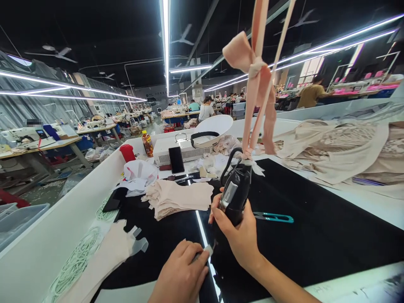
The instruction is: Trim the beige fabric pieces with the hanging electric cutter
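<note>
Along the left edge of the tabletop lies a bundle of mint-green cord, with long beige pieces next to it toward the near left corner. Farther in, toward the far edge, beige cut pieces sit in a loose stack; whether these are finished or waiting, I cannot tell. Near the middle of the near edge, the left hand curls its fingers round a small pale piece. Just right of it, the right hand grips a black tool above the tabletop, tied to a hanging pink strip. Work seems midway, this piece apparently not yet done. Teal snips lie unused farther right, before heaped beige fabric near the far right corner.
</note>
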### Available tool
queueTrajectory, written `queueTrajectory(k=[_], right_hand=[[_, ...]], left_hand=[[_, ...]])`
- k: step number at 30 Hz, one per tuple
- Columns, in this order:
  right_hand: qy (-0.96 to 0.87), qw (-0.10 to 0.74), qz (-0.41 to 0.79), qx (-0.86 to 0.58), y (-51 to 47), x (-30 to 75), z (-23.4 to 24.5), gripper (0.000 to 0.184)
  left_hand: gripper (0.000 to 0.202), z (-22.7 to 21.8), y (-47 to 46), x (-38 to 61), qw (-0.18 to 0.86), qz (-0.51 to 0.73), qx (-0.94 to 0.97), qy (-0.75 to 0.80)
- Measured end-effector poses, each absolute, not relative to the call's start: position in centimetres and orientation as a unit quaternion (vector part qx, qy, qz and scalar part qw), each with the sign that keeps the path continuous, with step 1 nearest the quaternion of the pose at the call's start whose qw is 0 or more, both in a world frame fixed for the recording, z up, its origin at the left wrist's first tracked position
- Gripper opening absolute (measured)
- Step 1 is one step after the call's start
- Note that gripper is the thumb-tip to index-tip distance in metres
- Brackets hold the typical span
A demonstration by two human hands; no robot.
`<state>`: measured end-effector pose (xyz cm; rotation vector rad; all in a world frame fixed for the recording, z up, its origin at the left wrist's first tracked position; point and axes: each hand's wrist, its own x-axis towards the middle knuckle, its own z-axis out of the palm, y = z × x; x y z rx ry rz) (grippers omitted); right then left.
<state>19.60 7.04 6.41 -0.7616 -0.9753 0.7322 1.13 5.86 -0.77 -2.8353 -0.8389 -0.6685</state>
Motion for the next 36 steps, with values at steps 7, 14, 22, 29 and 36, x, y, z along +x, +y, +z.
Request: queueTrajectory(k=[7,14,22,29,36], right_hand=[[-0.443,0.753,0.334,-0.355,7.2,19.8,6.3,0.030],[-0.448,0.760,0.310,-0.355,8.0,20.0,6.2,0.025],[-0.455,0.749,0.322,-0.359,8.6,19.7,5.6,0.027],[-0.462,0.751,0.325,-0.343,8.6,19.8,5.6,0.024],[-0.458,0.755,0.315,-0.347,8.5,19.7,5.8,0.025]], left_hand=[[0.023,-0.8,5.8,1.7,0.069,-0.252,-0.927,-0.268],[0.024,-0.5,5.7,1.9,0.070,-0.261,-0.924,-0.271],[0.024,-0.6,5.7,2.1,0.063,-0.271,-0.922,-0.270],[0.023,-0.8,5.6,2.1,0.068,-0.269,-0.920,-0.276],[0.023,-0.7,5.5,2.2,0.067,-0.272,-0.920,-0.272]])
